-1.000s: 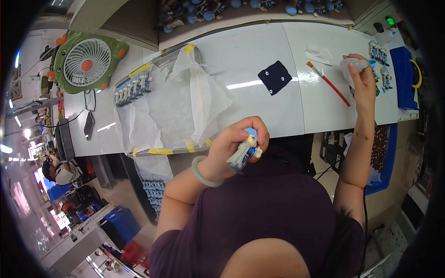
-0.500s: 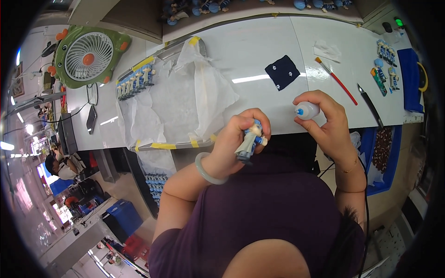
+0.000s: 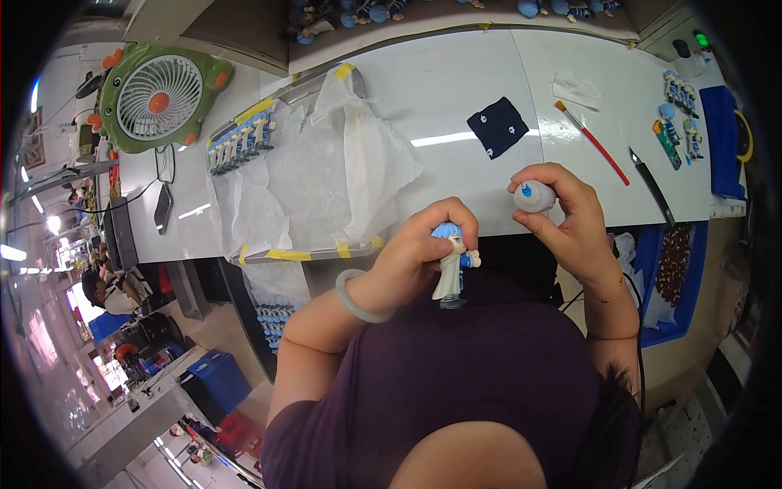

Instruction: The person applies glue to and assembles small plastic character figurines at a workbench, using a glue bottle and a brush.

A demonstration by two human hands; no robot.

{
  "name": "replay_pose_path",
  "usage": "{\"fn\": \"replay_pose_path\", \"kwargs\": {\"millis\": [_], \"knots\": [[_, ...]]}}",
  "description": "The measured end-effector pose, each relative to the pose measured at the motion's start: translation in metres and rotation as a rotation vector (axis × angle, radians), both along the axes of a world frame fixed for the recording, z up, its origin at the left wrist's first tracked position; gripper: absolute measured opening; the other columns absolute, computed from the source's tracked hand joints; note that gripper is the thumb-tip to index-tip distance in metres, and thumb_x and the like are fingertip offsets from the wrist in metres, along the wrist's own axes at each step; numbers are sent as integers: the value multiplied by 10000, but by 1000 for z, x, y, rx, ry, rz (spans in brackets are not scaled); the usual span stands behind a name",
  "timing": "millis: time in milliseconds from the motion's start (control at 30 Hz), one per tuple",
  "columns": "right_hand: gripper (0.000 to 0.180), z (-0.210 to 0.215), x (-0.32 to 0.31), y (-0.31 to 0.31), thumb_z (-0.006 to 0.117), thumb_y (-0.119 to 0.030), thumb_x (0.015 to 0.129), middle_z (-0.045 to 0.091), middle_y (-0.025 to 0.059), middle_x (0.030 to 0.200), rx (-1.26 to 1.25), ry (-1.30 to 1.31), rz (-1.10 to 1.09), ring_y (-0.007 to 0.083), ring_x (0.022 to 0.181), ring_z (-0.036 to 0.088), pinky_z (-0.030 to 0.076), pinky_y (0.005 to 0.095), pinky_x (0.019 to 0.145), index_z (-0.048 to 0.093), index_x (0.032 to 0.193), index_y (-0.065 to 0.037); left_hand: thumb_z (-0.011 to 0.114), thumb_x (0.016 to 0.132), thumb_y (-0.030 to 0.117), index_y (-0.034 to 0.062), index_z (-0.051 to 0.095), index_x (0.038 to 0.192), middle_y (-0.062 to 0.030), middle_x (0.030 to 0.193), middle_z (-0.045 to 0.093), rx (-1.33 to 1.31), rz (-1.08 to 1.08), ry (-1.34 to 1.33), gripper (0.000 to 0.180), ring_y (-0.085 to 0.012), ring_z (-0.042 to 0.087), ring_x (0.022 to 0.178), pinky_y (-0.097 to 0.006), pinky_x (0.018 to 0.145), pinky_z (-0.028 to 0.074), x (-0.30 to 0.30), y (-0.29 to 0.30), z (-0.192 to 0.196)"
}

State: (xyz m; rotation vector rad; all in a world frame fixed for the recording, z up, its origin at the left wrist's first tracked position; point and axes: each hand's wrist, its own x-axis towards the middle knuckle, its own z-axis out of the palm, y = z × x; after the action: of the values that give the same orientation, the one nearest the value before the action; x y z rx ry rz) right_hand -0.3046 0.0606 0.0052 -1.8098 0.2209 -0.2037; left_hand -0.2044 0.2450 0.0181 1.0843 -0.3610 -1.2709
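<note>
My left hand (image 3: 423,240) is closed round the head and upper body of a small figurine (image 3: 450,273) with blue hair, a pale cape and dark blue clothes. It is held upright just beyond the table's near edge, its feet hanging free. To the right, my right hand (image 3: 566,212) grips a small white squeeze bottle (image 3: 535,196) between thumb and fingers. The bottle's blue tip points up and left, apart from the figurine. Beyond my hands lies a dark blue patterned cloth (image 3: 498,128), flat on the table.
A tray (image 3: 314,248) lined with white sheets holds a row of figurines (image 3: 243,143) at left. A green fan (image 3: 159,99) stands farther left. On the right lie a red paintbrush (image 3: 593,143), a craft knife (image 3: 652,186) and more figurines (image 3: 678,91). A blue bin (image 3: 691,281) sits below.
The figurine has turned more upright, its head now showing, and moved slightly toward me and right. My right hand has tilted the bottle so its tip points more upward.
</note>
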Motion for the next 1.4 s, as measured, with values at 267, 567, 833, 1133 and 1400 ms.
{"fn": "replay_pose_path", "kwargs": {"millis": [267, 567, 833, 1133, 1400], "knots": [[302, 4, 1, 1, 626, 20, 618, 582, 85, 868, -218, -104, -44, 239, 791, 548, 428, 289, 711, 582, 906, -59, 373, 771, 232, 17, 480, 771, -61, 673, 471, -77, 58, 165, 240, -101, 444, 618, -203, 560, 350, -1, 0, -9], [402, 2, 1, 1, 601, 61, 535, 561, 33, 866, -645, -266, -174, 228, 852, 514, 391, 308, 729, 629, 899, -107, 324, 797, 285, 24, 473, 742, -60, 612, 445, -79, 85, 376, 306, -107, 368, 547, -209, 481, 287, -2, -1, -14], [418, 6, -2, 2, 582, 39, 541, 555, 30, 886, -854, -410, -224, 218, 855, 514, 368, 297, 725, 646, 918, -130, 323, 802, 272, 22, 464, 720, -67, 631, 472, -58, 137, 391, 298, -141, 422, 574, -251, 537, 343, -3, -1, -16], [349, 11, -3, 6, 592, -39, 575, 560, 27, 906, -936, -420, -225, 203, 853, 514, 352, 281, 730, 656, 906, -131, 326, 803, 252, 12, 473, 759, -84, 712, 492, -60, 124, 507, 285, -153, 450, 640, -255, 597, 378, -4, 0, -20], [390, 10, -4, 3, 588, 14, 550, 555, 34, 899, -907, -401, -231, 211, 849, 514, 371, 295, 745, 656, 906, -129, 348, 817, 250, 43, 437, 874, -61, 756, 473, -43, 119, 567, 232, -120, 441, 642, -225, 556, 366, -5, 0, -18]]}}
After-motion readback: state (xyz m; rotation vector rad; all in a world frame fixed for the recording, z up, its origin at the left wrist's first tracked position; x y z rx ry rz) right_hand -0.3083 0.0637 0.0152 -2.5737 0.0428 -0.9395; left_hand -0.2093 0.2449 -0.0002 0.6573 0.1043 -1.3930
